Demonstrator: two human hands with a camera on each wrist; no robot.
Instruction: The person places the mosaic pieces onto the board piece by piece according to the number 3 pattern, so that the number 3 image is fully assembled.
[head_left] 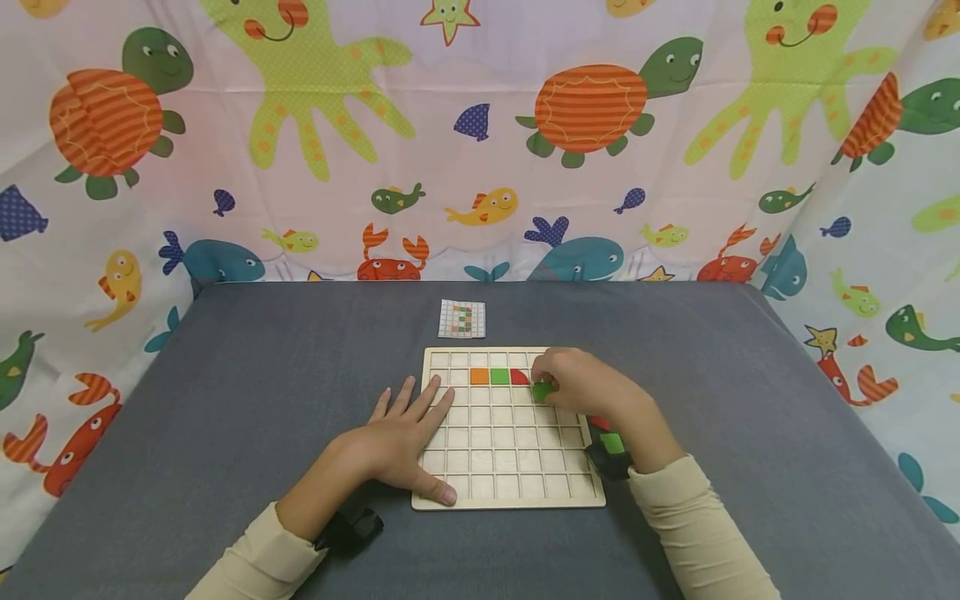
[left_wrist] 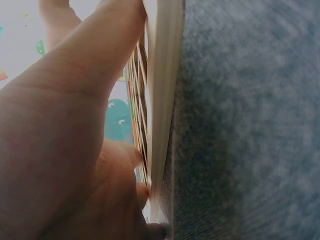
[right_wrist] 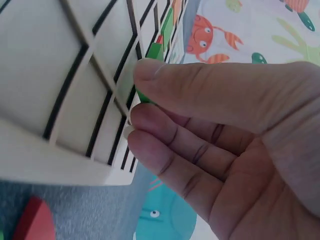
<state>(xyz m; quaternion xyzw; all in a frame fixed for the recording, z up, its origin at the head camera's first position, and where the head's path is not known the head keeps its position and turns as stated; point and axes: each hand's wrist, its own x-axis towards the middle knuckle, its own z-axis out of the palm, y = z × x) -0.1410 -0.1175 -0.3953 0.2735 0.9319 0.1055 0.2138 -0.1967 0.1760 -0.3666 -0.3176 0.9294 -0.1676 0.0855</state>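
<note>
A pale wooden grid board [head_left: 483, 462] lies on the table. In its second row from the far edge sit an orange square tile [head_left: 479, 377], a green square tile [head_left: 499, 377] and a red tile [head_left: 518, 377] with a curved edge. My left hand [head_left: 393, 446] rests with spread fingers on the board's left side, thumb near the front left corner. Over the board's far right part, my right hand [head_left: 585, 383] pinches a green tile [head_left: 542, 392] between thumb and fingers. The right wrist view shows this green tile [right_wrist: 155, 51] partly hidden by the thumb.
Behind the board lies a small card [head_left: 462, 319] printed with a coloured grid pattern. Beside the board's right edge are a loose red piece [head_left: 600, 423] and a green piece [head_left: 612, 442], partly covered by the right wrist. A sea-animal curtain [head_left: 337, 217] hangs behind the grey table [head_left: 285, 358].
</note>
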